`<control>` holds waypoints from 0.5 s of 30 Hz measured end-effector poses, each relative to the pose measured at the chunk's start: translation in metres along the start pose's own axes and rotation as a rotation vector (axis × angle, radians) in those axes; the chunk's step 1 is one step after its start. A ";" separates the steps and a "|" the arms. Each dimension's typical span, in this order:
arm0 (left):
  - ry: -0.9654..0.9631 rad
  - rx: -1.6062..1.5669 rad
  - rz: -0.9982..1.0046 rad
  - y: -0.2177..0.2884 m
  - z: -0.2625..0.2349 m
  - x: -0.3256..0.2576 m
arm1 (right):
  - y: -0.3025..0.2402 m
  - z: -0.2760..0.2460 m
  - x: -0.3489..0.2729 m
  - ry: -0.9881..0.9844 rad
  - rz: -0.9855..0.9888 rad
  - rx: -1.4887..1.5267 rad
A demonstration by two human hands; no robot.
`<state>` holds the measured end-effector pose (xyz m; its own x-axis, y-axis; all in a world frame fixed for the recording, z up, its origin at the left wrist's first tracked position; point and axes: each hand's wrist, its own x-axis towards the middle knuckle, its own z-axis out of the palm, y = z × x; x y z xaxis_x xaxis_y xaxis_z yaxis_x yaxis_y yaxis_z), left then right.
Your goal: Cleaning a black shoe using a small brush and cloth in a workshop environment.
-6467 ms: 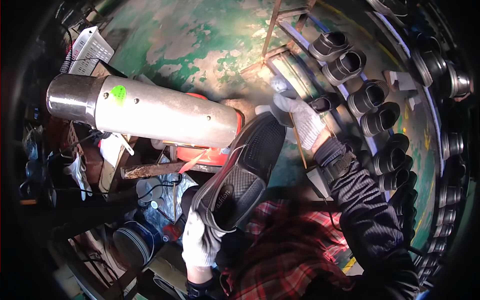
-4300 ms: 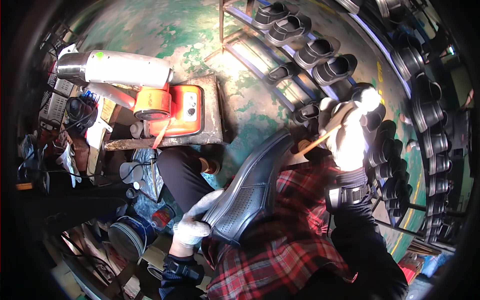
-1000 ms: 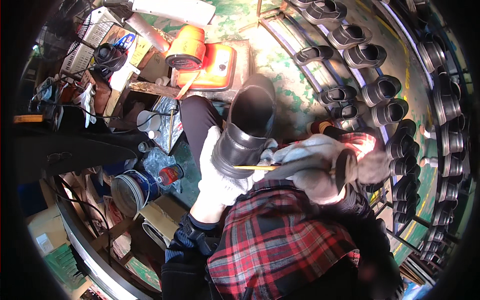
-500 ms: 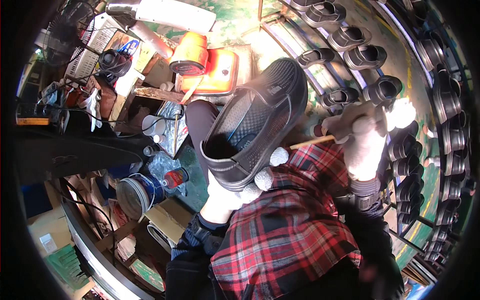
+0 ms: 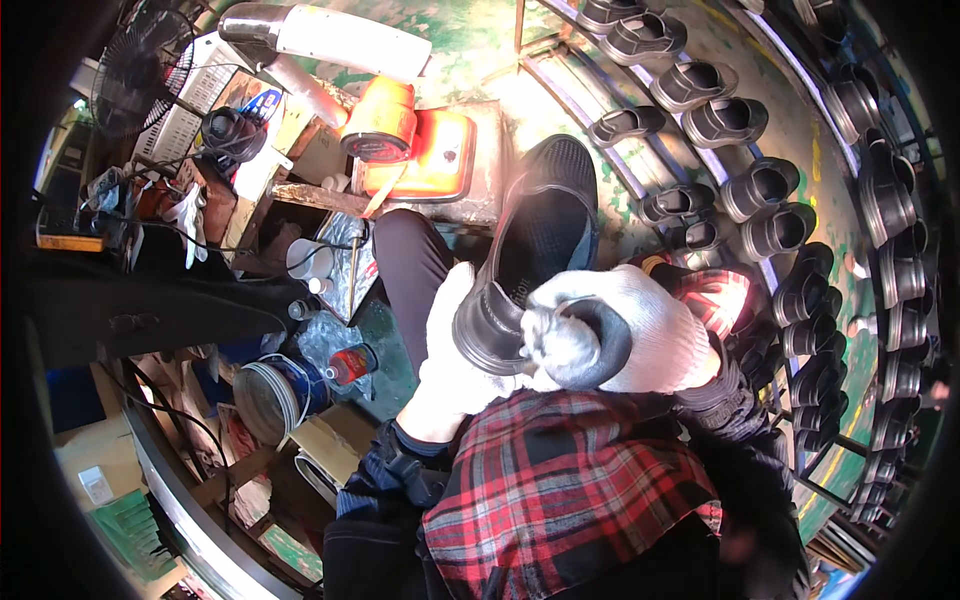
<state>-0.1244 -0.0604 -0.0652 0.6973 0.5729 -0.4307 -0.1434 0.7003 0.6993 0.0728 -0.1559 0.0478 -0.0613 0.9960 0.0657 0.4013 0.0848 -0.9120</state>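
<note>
A black slip-on shoe is tilted over my lap, toe pointing away and its opening facing up. My left hand, in a white glove, grips it around the heel from the left and below. In a white glove too, my right hand is closed on a wadded grey cloth with a dark grey rounded fold. The wad is at the right side of the shoe's heel; whether it presses on the leather is hard to tell. My right fingertips are partly hidden by it.
Racks of black shoes stand along the right. An orange heater-like device is ahead, beside a white cylinder. To the left are a fan, a bucket, a red bottle and a cardboard box.
My right hand has come in from the right side to the shoe's heel. The thin wooden stick seen beside it no longer shows. The shoe has turned a little more upright and sits slightly lower.
</note>
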 end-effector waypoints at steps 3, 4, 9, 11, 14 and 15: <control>-0.203 0.419 0.340 0.011 0.017 -0.002 | -0.005 0.007 -0.002 0.212 0.051 0.073; -0.229 0.210 0.233 0.020 0.030 -0.005 | 0.000 0.010 -0.001 0.192 0.067 0.079; -0.302 0.774 0.462 0.025 0.032 0.004 | 0.005 0.013 0.002 0.212 0.029 -0.018; -0.285 0.574 0.382 0.021 0.035 0.002 | 0.003 0.013 0.002 0.276 -0.019 -0.157; -0.336 0.638 0.504 0.019 0.028 0.006 | 0.006 0.009 -0.001 0.192 0.159 0.007; -0.319 0.967 0.611 0.024 0.028 0.006 | 0.008 0.007 -0.004 0.190 0.161 0.007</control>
<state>-0.1042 -0.0522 -0.0348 0.8606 0.4726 0.1898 -0.0186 -0.3432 0.9391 0.0698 -0.1598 0.0377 0.1758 0.9844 -0.0065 0.3855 -0.0749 -0.9197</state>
